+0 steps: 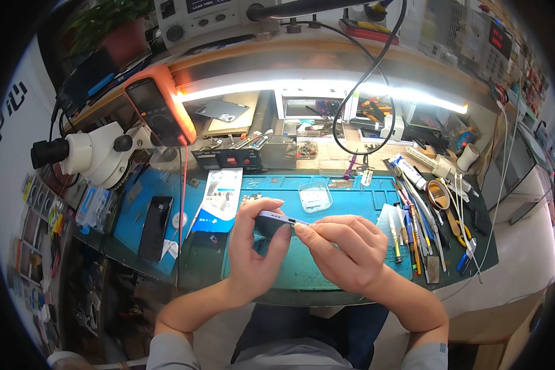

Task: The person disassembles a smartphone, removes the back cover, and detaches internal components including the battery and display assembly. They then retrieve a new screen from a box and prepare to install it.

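The held phone (277, 216) presented a smooth, metallic-looking frame, and the dark phone (155, 228) a glossy, glass-like face. The blue mat (357, 200) appeared matt and rubbery; the small tray (328, 202) was clear plastic. The shelf edge (277, 54) looked wooden, the orange multimeter casing (177, 111) smooth plastic.

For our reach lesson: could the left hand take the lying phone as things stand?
Probably not: the left hand holds another phone, and a lead runs between hand and lying phone.

There are two hands (256, 253) (346, 248), one held phone (269, 224), one multimeter (157, 108).
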Demonstrator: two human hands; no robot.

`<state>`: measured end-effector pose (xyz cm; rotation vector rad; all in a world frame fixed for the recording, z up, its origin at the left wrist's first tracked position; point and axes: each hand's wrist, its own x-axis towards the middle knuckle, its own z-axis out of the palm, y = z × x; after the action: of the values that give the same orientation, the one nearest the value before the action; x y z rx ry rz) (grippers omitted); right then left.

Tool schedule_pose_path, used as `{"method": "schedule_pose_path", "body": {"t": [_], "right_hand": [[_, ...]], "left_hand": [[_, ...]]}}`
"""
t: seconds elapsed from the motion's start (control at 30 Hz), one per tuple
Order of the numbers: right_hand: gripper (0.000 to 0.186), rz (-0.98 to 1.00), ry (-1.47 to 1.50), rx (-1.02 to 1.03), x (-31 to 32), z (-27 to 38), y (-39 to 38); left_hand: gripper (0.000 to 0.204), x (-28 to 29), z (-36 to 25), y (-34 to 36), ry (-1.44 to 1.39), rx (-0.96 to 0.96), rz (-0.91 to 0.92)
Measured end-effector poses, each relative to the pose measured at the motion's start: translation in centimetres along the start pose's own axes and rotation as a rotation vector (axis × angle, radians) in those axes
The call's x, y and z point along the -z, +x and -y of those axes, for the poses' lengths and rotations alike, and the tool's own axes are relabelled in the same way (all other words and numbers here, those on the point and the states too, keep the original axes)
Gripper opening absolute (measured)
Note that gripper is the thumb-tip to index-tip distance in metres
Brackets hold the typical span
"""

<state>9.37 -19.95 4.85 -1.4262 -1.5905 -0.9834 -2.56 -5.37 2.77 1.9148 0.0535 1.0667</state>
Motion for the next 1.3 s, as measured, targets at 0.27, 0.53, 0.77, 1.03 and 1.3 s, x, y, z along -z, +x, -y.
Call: {"method": "schedule_pose_path", "body": {"t": [0.27, 0.53, 0.77, 1.03, 1.3], "right_hand": [[0.032, 0.029, 0.002, -0.025, 0.6, 1.7, 0.1], [0.035, 0.036, -0.036, 0.021, 0.9, 2.3, -0.1], [0.034, 0.023, -0.08, 0.009, 0.7, 3.6, 0.1], [0.029, -0.002, -0.088, -0.146, 1.9, 4.2, -1.3], [0.012, 0.599, -0.603, -0.56, 1.6, -7.6, -7.1]], "left_hand": [[0.039, -0.9, 0.0, -0.7, -0.029, -0.021, -0.099], [0.037, -1.0, 0.0, -1.1, -0.01, -0.056, -0.112], [0.028, -1.3, 0.4, -1.2, -0.148, -0.029, -0.192], [0.019, -0.1, 1.0, -0.4, -0.139, 0.035, -0.275], [0.019, -1.8, 1.5, -0.5, -0.104, -0.05, -0.189]]}}
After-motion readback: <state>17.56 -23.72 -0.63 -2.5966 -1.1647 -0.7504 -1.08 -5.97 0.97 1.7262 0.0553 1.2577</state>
